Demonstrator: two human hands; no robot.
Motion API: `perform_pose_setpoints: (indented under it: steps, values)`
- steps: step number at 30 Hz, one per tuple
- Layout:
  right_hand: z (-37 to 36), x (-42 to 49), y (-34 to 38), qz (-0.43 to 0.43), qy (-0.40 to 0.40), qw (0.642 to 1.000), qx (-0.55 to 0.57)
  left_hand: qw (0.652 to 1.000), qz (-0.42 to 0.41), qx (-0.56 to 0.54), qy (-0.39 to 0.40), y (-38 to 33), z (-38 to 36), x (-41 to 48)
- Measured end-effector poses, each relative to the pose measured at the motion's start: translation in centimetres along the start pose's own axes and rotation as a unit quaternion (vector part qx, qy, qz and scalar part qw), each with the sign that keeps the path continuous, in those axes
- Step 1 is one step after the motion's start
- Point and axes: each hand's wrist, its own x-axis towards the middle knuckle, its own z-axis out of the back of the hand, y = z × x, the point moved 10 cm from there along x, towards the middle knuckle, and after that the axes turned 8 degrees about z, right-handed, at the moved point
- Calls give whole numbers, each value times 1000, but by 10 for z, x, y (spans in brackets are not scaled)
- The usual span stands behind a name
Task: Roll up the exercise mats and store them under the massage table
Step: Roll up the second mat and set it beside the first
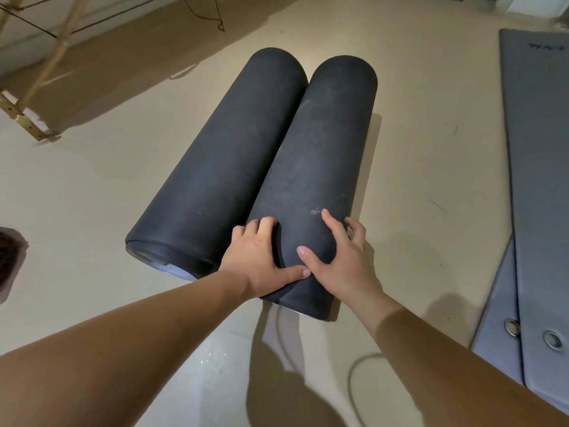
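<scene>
Our left hand (pixel 261 257) and right hand (pixel 338 260) both curl round the near end of the right roll (pixel 317 149), mid-frame, which touches the left roll (pixel 221 149). Its length runs away from us; the table legs (pixel 46 75) stand upper left, nearer our left hand.

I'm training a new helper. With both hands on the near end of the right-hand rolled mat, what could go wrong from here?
The left hand and right hand hold only the near end of the right roll; no strap shows, so it may sag or unwind if lifted. It lies against the left roll, which could be nudged away. A cord on the floor could catch a foot.
</scene>
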Motion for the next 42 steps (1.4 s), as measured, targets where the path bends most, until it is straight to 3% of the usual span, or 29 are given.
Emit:
perform_pose_setpoints:
  steps: [7,13,16,20,23,29,35,42]
  values:
    - [8,5,-5,-7,-9,1000,28,1000,1,2,-3,-4,10,-1]
    - [32,3,-8,3,-39,996,85,992,-69,-13,-105,-34,53,-11]
    - [42,0,-29,-16,-2,994,110,987,-123,-11,-107,-67,59,-20]
    - [52,-12,-50,-50,87,987,125,976,-188,89,-68,-117,36,-35]
    - [61,-13,-47,-48,85,988,119,973,-171,144,-61,-128,28,-33]
    - [78,-9,-32,-47,-8,995,83,971,-169,145,-81,-120,29,-36]
    - [75,-12,-32,-68,-17,993,92,973,-146,128,-124,-107,42,-29]
    - [51,-18,-39,-165,26,968,185,994,-52,81,-54,-78,37,-17]
